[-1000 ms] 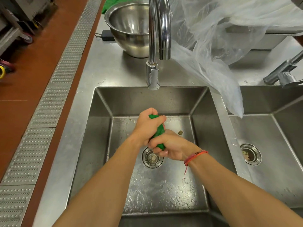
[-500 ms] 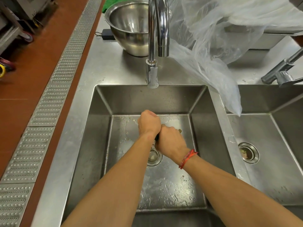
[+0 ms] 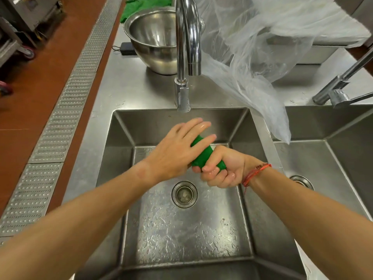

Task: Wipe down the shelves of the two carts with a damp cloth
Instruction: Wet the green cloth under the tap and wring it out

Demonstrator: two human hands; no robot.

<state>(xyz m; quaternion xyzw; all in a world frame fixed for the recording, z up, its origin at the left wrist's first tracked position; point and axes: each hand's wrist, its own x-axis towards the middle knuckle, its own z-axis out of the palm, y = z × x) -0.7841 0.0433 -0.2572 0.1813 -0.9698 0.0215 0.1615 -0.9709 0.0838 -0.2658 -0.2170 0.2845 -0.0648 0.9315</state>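
While the left hand (image 3: 175, 152) lies flat with straight fingers against the rolled green cloth (image 3: 202, 156), and the right hand (image 3: 221, 172) curls tightly round its lower end above the sink (image 3: 242, 130), a weak one-handed wring could leave it dripping, wetting the cart shelves rather than wiping them

— What fills the middle of the frame?
— A wet steel sink (image 3: 119, 178), its drain (image 3: 184, 194) at centre, with a curved faucet (image 3: 188, 37) above.
— And behind it?
— A steel bowl (image 3: 153, 37) at top centre. Clear plastic sheeting (image 3: 252, 57) at upper right hangs beside a second basin (image 3: 333, 158). A floor grating (image 3: 66, 98) runs down the left.
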